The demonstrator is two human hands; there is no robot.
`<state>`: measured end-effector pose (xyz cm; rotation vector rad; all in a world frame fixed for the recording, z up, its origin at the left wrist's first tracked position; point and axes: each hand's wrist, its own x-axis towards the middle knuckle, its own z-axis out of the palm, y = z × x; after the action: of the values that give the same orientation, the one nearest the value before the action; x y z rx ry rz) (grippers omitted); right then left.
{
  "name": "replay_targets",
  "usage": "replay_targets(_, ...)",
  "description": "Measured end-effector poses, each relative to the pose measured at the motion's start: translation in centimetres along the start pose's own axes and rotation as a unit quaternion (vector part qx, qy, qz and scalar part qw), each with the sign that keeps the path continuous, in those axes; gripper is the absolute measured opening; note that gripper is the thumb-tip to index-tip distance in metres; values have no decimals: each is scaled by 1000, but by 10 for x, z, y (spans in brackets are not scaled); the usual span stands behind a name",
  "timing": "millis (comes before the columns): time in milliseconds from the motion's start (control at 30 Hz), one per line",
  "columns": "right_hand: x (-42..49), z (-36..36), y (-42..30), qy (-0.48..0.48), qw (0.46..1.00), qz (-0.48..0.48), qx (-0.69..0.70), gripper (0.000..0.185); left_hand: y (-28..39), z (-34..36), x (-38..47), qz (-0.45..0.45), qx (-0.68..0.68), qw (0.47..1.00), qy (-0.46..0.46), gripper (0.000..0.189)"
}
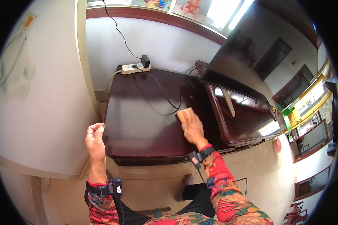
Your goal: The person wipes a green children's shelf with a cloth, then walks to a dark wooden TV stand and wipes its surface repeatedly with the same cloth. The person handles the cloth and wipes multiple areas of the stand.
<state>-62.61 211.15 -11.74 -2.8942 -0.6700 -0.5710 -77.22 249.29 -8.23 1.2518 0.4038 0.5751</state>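
Note:
My right hand (pixel 192 128) is pressed flat over a tan sponge or folded cloth (pixel 181 116) on the dark, glossy wooden cabinet top (pixel 140 121). The hand covers most of the cloth, and only its left and upper edge shows. A loop of black cable (pixel 169 99) ends just above the cloth. By the left edge of the cabinet top, my left hand (pixel 95 140) is raised with its fingers curled in against the thumb. I see nothing in it.
A white power strip (pixel 135 68) with a black adapter (pixel 145 61) lies along the back edge. To the right, a large television (pixel 259 56) stands on a raised dark wooden section (pixel 242 126). A pale tall panel (pixel 50 112) rises on the left.

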Motion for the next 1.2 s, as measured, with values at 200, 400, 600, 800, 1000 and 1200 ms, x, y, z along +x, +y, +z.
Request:
replay_targets(200, -81, -57, -16, -51, 994, -73, 58, 60, -4, 2, -6, -25, -10, 1000, 5, 14)
replay_targets(400, -81, -80, 36, -131, 968, 216, 8, 62, 4, -7, -11, -24, -15, 999, 21, 13)
replay_targets(600, -40, -51, -36, -92, 994, -25, 44, 61, 2, -3, -10, -14, -39, 999, 11, 15)
replay_targets(800, 9, -17, -89, -78, 987, -66, 123, 61, -6, -4, -5, 2, 11, 1000, -1, 15)
replay_targets(1000, 55, 12, -60, -110, 986, -77, 101, 61, -2, -2, -8, -4, 4, 1000, 2, 16)
replay_targets(1200, 91, 24, -24, -103, 988, -89, 75, 52, 0, 7, -10, -1, 7, 1000, -2, 16)
